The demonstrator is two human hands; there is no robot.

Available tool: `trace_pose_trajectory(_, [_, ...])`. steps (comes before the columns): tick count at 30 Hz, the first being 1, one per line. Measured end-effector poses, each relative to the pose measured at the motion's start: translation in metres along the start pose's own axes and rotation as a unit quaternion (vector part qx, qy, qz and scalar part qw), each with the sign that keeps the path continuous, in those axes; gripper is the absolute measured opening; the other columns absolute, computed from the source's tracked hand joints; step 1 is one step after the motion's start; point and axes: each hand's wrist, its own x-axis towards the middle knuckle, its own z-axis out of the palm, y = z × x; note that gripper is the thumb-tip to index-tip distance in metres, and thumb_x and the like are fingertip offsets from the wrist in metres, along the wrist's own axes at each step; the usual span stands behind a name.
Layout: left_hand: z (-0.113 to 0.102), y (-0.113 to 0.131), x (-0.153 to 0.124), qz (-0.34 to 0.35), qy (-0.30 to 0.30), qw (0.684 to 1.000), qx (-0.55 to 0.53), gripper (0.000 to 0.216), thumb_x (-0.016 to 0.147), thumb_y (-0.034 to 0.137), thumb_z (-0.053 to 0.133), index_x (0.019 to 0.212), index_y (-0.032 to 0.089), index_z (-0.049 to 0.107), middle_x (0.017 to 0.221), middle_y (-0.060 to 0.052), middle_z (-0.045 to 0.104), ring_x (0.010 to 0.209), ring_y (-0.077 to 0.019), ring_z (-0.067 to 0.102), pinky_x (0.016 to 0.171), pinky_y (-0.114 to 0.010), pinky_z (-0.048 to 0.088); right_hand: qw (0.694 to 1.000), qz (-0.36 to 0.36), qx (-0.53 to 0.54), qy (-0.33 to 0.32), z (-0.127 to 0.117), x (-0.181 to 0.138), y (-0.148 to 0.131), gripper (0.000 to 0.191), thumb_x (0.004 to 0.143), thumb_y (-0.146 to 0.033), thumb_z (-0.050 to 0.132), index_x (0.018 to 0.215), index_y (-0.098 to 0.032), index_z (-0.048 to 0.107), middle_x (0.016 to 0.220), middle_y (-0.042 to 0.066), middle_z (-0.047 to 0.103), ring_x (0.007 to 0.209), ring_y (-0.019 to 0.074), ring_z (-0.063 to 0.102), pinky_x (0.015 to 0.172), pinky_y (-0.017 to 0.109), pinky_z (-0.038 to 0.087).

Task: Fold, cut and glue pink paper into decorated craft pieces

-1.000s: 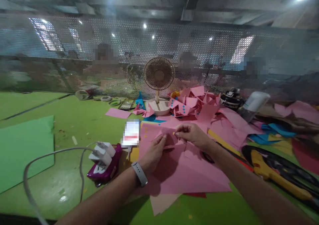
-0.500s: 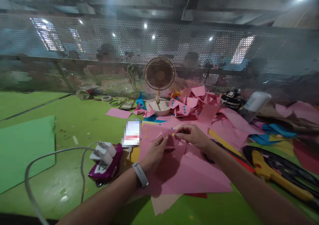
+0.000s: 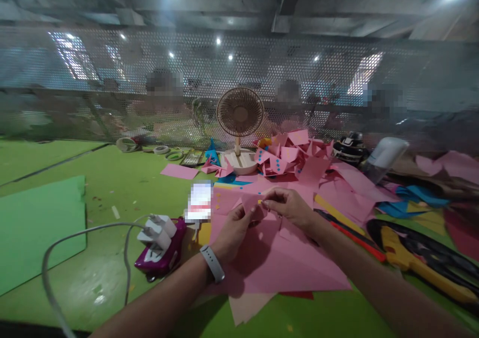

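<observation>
My left hand (image 3: 232,232), with a grey band on its wrist, is closed on a small folded pink paper piece (image 3: 255,212). Thumb and fingers of my right hand (image 3: 287,206) are pinched together at the piece's upper edge, on a tiny yellow paper bit (image 3: 260,202). Exactly how the bit meets the pink paper is too small to tell. Both hands are just above large pink sheets (image 3: 288,270) spread on the green table. Small yellow and blue bits dot the sheet behind my fingers.
Left of my hands are a lit phone (image 3: 200,200) and a purple power strip (image 3: 160,255) with white plugs and a looping cable. Behind stand a fan (image 3: 240,112) and heaped pink paper shapes (image 3: 288,153). Yellow-handled scissors (image 3: 422,265) and a yellow-and-red cutter (image 3: 352,228) lie right.
The pink piece has tilted slightly in my left hand, and the right fingertips stay at its edge by the yellow bit. The whole view has shifted a little.
</observation>
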Motion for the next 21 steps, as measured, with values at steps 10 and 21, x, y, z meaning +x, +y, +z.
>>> trace_pose_trajectory(10, [0.001, 0.004, -0.002, -0.013, 0.012, 0.999, -0.036, 0.026, 0.075, 0.036, 0.063, 0.096, 0.020, 0.065, 0.105, -0.007, 0.064, 0.100, -0.0199, 0.056, 0.086, -0.033, 0.040, 0.983, 0.030, 0.130, 0.122, 0.029, -0.005, 0.004, 0.021, 0.066, -0.033, 0.066, 0.076, -0.015, 0.064, 0.059, -0.003, 0.055, 0.046, 0.0056, 0.041, 0.043, 0.020, 0.032])
trace_pose_trajectory(21, [0.004, 0.008, -0.005, -0.033, 0.017, 0.997, -0.072, 0.027, 0.072, 0.037, 0.066, 0.092, 0.019, 0.066, 0.107, -0.008, 0.063, 0.101, -0.0203, 0.056, 0.088, -0.034, 0.042, 0.971, 0.039, 0.182, 0.153, 0.036, -0.007, 0.007, 0.022, 0.064, -0.035, 0.067, 0.074, -0.017, 0.061, 0.063, -0.003, 0.056, 0.044, 0.0060, 0.045, 0.044, 0.022, 0.038])
